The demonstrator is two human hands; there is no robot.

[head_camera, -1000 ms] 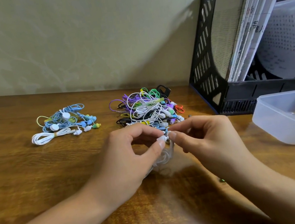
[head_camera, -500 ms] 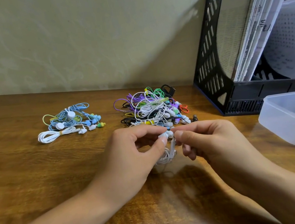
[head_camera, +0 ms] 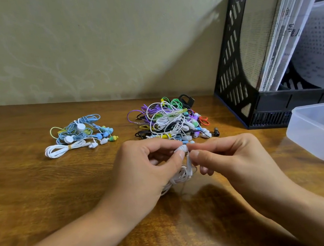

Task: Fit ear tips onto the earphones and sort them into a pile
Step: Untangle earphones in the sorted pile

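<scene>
Hands point(head_camera: 185, 161) marginally lower, white earphone point(head_camera: 183, 148) pinched between

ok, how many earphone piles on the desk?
2: small sorted pile at far left, big tangled pile just beyond the hands. One more white earphone is pinched between both hands.

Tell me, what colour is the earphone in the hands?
White. The earphone and its cord look white in the head view, pinched between both hands.

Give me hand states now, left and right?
Left hand: pinching the white earphone.
Right hand: fingertips pinched at the same earbud; an ear tip there cannot be told.
</scene>
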